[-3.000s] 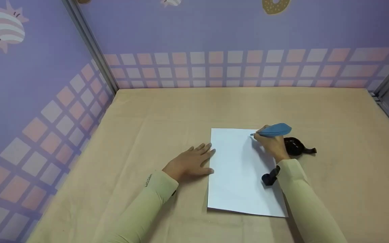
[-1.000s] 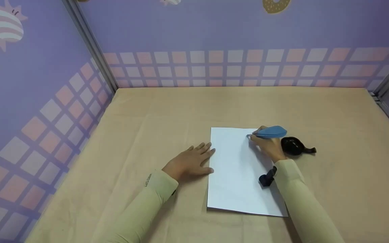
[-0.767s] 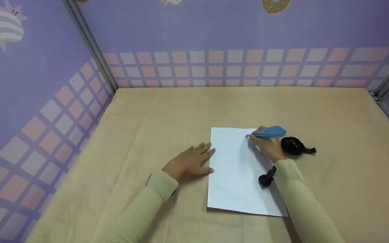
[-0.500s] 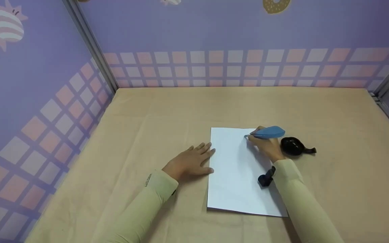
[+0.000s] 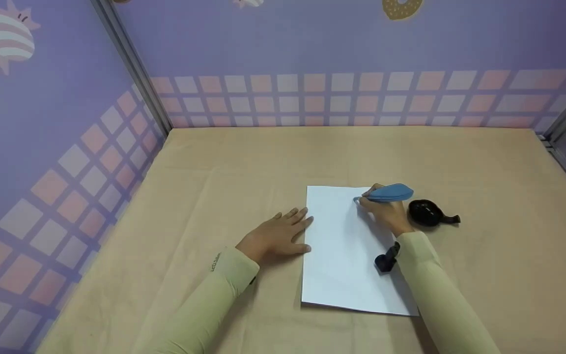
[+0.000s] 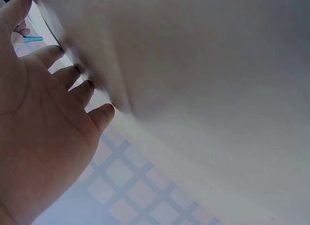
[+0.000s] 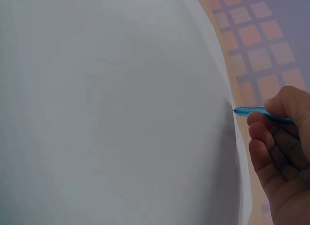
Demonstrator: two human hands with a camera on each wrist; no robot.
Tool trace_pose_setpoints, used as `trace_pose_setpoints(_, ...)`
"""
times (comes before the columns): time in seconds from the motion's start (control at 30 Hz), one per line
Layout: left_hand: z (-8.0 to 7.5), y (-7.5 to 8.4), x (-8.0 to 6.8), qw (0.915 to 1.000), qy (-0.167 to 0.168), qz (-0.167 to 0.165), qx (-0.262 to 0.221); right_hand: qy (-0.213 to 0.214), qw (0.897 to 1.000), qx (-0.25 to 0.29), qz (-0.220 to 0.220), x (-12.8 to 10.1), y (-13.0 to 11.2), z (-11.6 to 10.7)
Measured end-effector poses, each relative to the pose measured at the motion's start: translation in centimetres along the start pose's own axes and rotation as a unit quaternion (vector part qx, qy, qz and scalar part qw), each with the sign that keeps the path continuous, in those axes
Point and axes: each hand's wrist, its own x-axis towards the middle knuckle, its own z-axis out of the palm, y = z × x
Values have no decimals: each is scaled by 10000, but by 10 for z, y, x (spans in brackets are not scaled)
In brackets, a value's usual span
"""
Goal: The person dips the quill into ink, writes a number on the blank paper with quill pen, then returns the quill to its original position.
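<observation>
A white sheet of paper point(image 5: 347, 255) lies on the tan table point(image 5: 263, 157). My right hand point(image 5: 383, 211) pinches a blue feather-shaped pen point(image 5: 386, 193), its tip point(image 7: 236, 109) touching the paper near the top edge. In the right wrist view the pen point(image 7: 264, 112) sits between thumb and fingers of the right hand point(image 7: 278, 152). My left hand point(image 5: 278, 235) lies flat on the table with its fingertips at the sheet's left edge; in the left wrist view the left hand point(image 6: 43, 138) shows straight fingers. A black ink pot point(image 5: 428, 213) stands just right of the right hand.
A small black camera mount point(image 5: 386, 259) sits on the right wrist over the paper. Purple walls with a pink-and-white check band point(image 5: 342, 98) enclose the table on the left, back and right.
The right hand and pen tip have slid slowly leftwards along the top of the sheet. The left hand, paper and ink pot stay put.
</observation>
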Motion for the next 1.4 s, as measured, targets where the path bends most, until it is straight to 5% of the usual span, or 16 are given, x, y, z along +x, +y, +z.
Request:
trace_pose_setpoints(0.17, 1, 0, 0, 10000, 31, -5, -19, 18, 10000, -7, 53, 0, -2, 2)
trace_pose_setpoints(0.4, 2, -1, 2, 10000, 60, 6, 37, -272, 9995, -28, 181, -16, -36, 0)
trace_pose_setpoints(0.73, 2, -1, 2, 10000, 16, -37, 1, -375, 9993, 43, 8, -2, -6, 6)
trace_pose_setpoints(1.4, -1, 2, 0, 10000, 59, -25, 40, -707, 9974, 132, -101, -9, -20, 9)
